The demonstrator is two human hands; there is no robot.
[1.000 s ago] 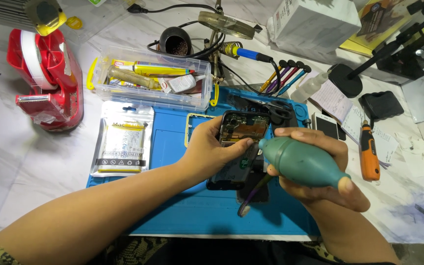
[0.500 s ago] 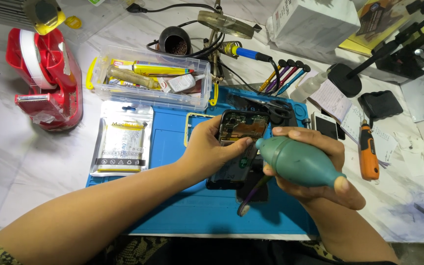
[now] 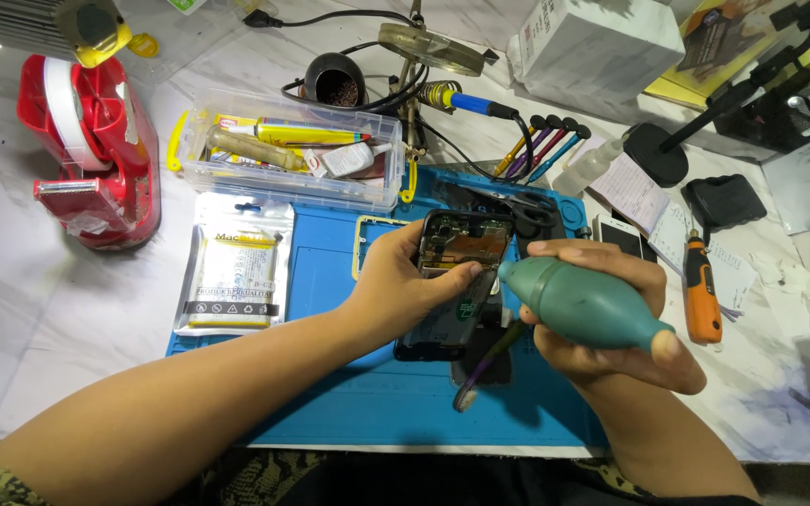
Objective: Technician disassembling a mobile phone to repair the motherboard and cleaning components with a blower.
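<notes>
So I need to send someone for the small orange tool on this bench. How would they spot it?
Start at the blue work mat in the middle of the bench, then go just past its right edge. There, right of the right hand, lies the orange tool: short, stubby, black-tipped, the only orange thing among white papers.

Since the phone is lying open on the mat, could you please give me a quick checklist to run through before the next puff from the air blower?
1. Opened phone steadied: ok, the left hand holds its edge over the blue mat.
2. Grip on the green air blower: ok, the right hand wraps the bulb, thumb at its base.
3. Nozzle aimed at the phone: ok, the tip points at its inside.
4. Nozzle touching the boards: cannot tell, the thumb hides the tip.
5. Brush out of the way: not ok, it lies under the blower, against the phone.
6. Loose parts near the airflow: cannot tell, too small to see.
</notes>
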